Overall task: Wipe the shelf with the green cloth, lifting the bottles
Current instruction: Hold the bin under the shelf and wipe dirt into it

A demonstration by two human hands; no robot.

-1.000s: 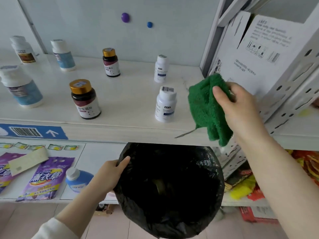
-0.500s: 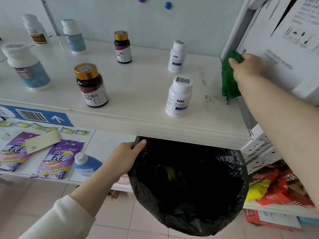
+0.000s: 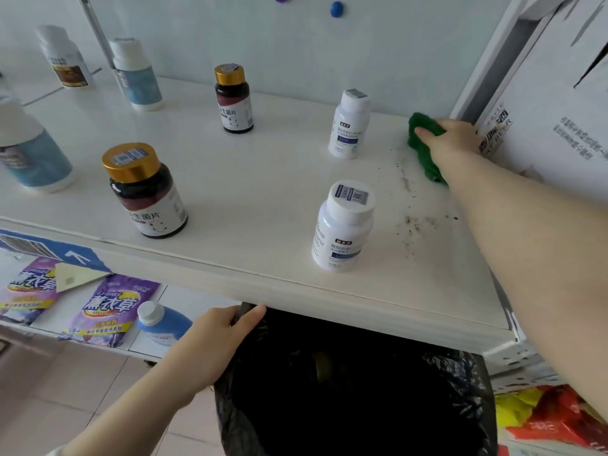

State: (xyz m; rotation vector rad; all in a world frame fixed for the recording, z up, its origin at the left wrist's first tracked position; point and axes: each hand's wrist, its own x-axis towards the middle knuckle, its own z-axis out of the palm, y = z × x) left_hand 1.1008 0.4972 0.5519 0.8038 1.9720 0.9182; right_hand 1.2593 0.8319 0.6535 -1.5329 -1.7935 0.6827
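My right hand (image 3: 450, 139) presses the green cloth (image 3: 422, 149) onto the white shelf (image 3: 250, 192) at its back right corner. Dark crumbs (image 3: 411, 222) lie on the shelf just in front of the cloth. Two white bottles stand close by, one near the back (image 3: 348, 125) and one near the front edge (image 3: 343, 227). Two dark bottles with gold caps stand further left, one in front (image 3: 144, 192) and one at the back (image 3: 233, 100). My left hand (image 3: 223, 334) grips the rim of a black rubbish bag (image 3: 358, 390) held under the shelf's front edge.
Blue-and-white bottles (image 3: 138, 75) stand along the shelf's left side. A white cardboard box (image 3: 546, 120) sits right beside the cloth. A lower shelf holds purple packets (image 3: 108, 307) and a blue bottle (image 3: 163, 322). Red and yellow packets (image 3: 543, 416) lie at lower right.
My right hand has carried the cloth from in front of the box down to the shelf's back right corner. The view has moved closer to the shelf. My left hand still holds the bag.
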